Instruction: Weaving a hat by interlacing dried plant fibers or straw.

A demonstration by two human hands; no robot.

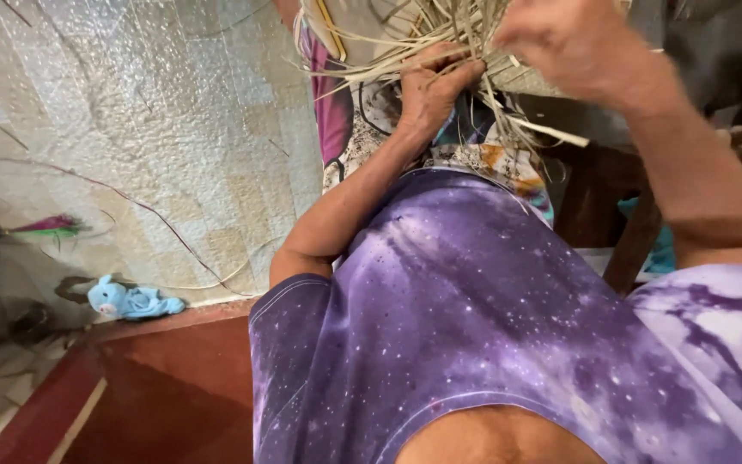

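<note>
We kept our left hand point(431, 86) clenched tight around the pale straw strips point(440, 34), held above our lap so the loose ends hung free. Our right hand point(560, 39) rested curled over the weave; its grip we couldn't make out.

Floor point(173, 129): pale, mottled sheet covering, creased. Directly on it: small blue soft toy point(133, 302) near a reddish-brown step point(165, 387); pink-and-green feathery tuft point(49, 227) at left; thin dark strands point(156, 222) trailing across
</note>
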